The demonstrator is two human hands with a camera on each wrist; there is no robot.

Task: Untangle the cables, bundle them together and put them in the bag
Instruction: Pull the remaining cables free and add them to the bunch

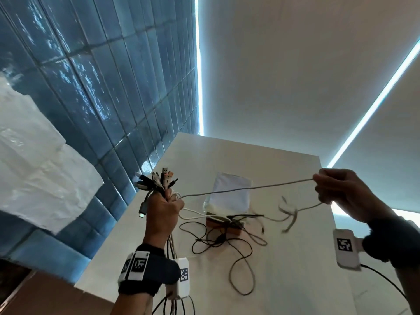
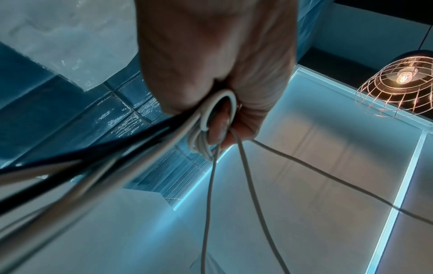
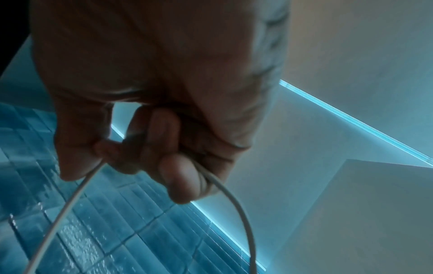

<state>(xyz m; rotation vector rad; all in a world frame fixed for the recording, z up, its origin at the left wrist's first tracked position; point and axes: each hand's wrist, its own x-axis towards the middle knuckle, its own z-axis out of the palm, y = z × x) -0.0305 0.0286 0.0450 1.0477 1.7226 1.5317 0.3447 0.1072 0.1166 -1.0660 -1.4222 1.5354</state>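
My left hand (image 1: 164,201) is raised over the white table (image 1: 295,258) and grips a bundle of black and white cables (image 1: 159,181) with their plugs sticking up. In the left wrist view the same hand (image 2: 218,103) is curled round the cable bundle (image 2: 201,129), strands trailing down. A white cable (image 1: 245,188) runs taut from that fist to my right hand (image 1: 336,189), which pinches it at the right. The right wrist view shows the right hand (image 3: 150,140) closed on the white cable (image 3: 70,204). More tangled cables (image 1: 222,242) lie on the table. A white bag (image 1: 231,194) stands behind them.
A small brown block (image 1: 227,227) sits under the bag and cables. Blue tiled wall (image 1: 91,87) rises at the left, with white crumpled plastic (image 1: 34,167) against it. A caged lamp (image 2: 398,87) hangs at the right in the left wrist view.
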